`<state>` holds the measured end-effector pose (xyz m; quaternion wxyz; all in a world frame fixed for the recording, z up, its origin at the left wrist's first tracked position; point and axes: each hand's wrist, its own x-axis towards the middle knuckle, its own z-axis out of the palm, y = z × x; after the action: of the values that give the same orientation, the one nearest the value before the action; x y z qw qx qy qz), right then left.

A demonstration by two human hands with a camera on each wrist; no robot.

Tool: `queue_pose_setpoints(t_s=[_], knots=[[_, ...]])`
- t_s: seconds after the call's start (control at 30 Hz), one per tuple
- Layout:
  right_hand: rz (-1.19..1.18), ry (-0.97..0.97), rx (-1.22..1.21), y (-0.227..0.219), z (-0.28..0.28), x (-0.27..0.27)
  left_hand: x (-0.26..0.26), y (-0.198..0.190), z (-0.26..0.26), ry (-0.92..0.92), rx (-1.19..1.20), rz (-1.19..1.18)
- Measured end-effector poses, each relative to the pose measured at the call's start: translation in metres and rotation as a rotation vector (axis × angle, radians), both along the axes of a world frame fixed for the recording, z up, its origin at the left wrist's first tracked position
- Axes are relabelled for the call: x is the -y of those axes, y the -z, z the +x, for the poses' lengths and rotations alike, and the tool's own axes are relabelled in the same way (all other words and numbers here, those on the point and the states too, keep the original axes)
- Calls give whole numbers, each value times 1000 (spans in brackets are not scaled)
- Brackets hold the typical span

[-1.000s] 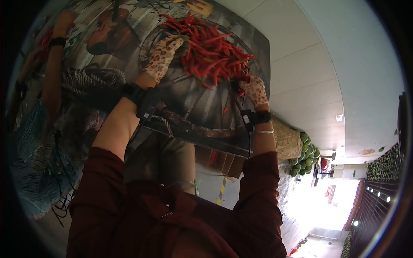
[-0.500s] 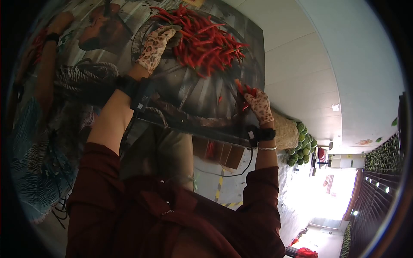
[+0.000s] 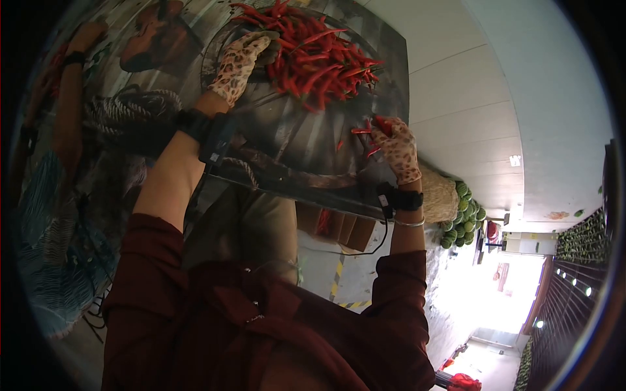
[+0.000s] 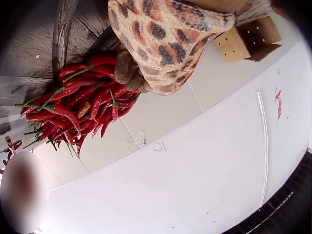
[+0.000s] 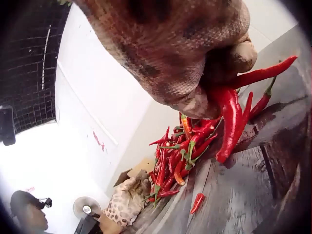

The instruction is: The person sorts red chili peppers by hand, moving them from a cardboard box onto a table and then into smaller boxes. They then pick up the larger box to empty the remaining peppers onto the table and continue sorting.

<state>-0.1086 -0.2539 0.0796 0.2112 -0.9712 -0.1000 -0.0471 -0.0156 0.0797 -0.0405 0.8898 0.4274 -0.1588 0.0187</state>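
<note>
A heap of red chili peppers (image 3: 319, 62) with green stems lies on the printed tabletop (image 3: 293, 143). My right hand (image 3: 398, 150), in a leopard-print glove, grips a few red chilies (image 5: 229, 117) close over the table at the heap's near right. Their tips stick out past the curled fingers. My left hand (image 3: 240, 65), gloved alike, rests against the left side of the heap, its fingers (image 4: 127, 68) loosely bent and touching the chilies. The heap partly hides its fingertips. One small red chili piece (image 5: 197, 203) lies apart on the tabletop between the heap and my right hand.
Another person's arm (image 3: 68, 111) reaches over the table at the left. Cardboard boxes (image 3: 336, 228) stand below the table's front edge. To the right are a woven sack (image 3: 438, 195) and a pile of round green fruit (image 3: 463, 218). A cable hangs from my right wrist.
My right hand has come away from the heap's right edge, holding chilies, and has shifted slightly back over the table since half a second ago. My left hand has stayed beside the heap.
</note>
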Motion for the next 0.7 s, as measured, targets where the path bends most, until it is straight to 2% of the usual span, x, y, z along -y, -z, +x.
queue_pose_setpoints(t_s=[0.03,0.1,0.13,0.2,0.33,0.4,0.43,0.5,0.53,0.6,0.7], knots=[[1,0,-3,2,0,-2,1,-3,-3,0,-3,1],[-298,-195,88,8,0,-5,6,-10,-10,-174,-70,178],[-297,-191,83,14,0,-5,5,6,1,-169,-74,178],[-322,-132,74,27,3,-1,2,47,31,-498,217,577],[-309,-165,103,18,4,1,6,3,0,-399,180,512],[-181,33,19,15,15,19,12,-22,-16,-239,-167,175],[-184,34,13,13,17,25,12,-22,-19,-237,-174,173],[16,104,-147,8,18,33,12,-21,-20,-396,17,419],[17,112,-142,8,13,28,11,-17,-16,-389,25,418],[-407,3,-36,11,7,12,7,-3,-4,-193,-133,180],[-472,-18,-19,21,14,13,13,-18,-14,-196,-134,57]])
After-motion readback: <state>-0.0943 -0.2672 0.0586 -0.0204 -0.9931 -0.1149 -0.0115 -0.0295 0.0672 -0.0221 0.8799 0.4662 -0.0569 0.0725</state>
